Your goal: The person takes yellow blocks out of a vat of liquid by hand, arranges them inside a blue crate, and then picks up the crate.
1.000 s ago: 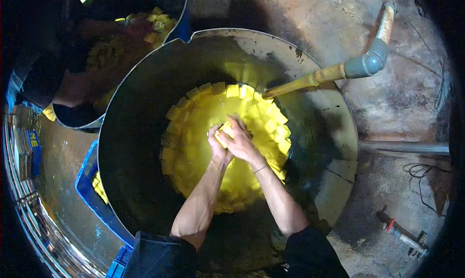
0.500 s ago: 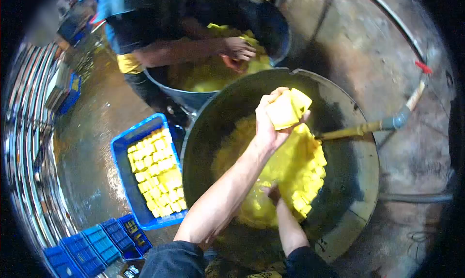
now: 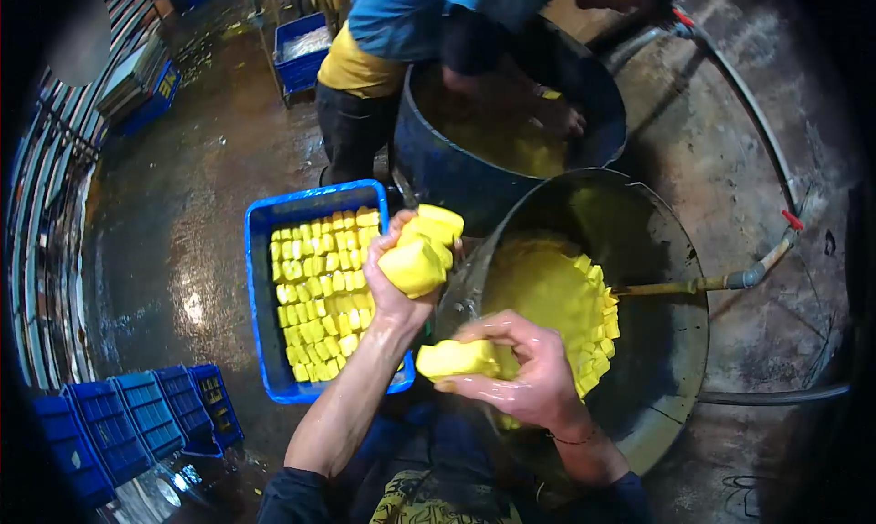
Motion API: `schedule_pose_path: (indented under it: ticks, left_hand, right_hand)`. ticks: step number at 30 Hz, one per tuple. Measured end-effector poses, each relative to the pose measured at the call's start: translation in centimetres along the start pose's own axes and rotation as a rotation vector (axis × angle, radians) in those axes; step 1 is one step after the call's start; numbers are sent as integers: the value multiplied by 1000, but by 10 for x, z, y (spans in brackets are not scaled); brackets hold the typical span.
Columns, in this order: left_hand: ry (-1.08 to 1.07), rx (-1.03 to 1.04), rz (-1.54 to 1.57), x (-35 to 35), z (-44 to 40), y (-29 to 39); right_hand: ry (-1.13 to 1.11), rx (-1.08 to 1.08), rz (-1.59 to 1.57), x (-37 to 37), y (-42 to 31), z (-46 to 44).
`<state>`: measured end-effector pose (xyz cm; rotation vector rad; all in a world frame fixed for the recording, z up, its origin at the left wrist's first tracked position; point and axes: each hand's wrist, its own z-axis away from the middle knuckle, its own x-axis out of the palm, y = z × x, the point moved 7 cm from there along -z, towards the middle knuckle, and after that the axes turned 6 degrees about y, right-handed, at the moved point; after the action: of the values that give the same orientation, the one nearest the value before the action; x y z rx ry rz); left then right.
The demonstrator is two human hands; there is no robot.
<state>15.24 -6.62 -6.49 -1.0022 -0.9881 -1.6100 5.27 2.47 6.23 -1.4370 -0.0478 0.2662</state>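
My left hand [image 3: 392, 303] is wrapped round several yellow blocks [image 3: 418, 264] that look like tofu, held above the near right side of a blue crate [image 3: 256, 291]. Inside the crate lie rows of similar yellow blocks [image 3: 315, 287]. Thumb and fingers of my right hand [image 3: 538, 373] close on more yellow tofu blocks [image 3: 454, 360], just outside the near left rim of a large round vat [image 3: 680, 341]. Cloudy yellow liquid fills part of the vat, with many blocks [image 3: 598, 328] piled along its right side.
A co-worker in a blue top [image 3: 401, 17] bends over a second vat [image 3: 438, 172], arms inside it. A pipe [image 3: 675, 287] reaches over the near vat's right rim. Stacked blue crates [image 3: 146, 414] stand at lower left; metal racks [image 3: 55, 204] line the left.
My right hand has come up out of the vat's liquid with blocks in it. My left hand has moved left, from over the vat to the crate. The view has shifted left.
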Motion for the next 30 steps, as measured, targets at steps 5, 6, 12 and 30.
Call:
schedule_pose_path:
  ticks: [5, 6, 12, 30]
  left_hand:
    - [62, -96, 102, -78, 56, 17]
    - [142, -164, 122, -105, 65, 16]
    - [486, -258, 12, -216, 89, 34]
    - [-258, 83, -2361, -368, 36, 29]
  right_hand:
    - [144, -211, 801, 85, 13, -39]
    - [161, -182, 818, 98, 23, -42]
    - [-198, 346, 163, 160, 182, -50]
    - [237, 424, 918, 213, 375, -153]
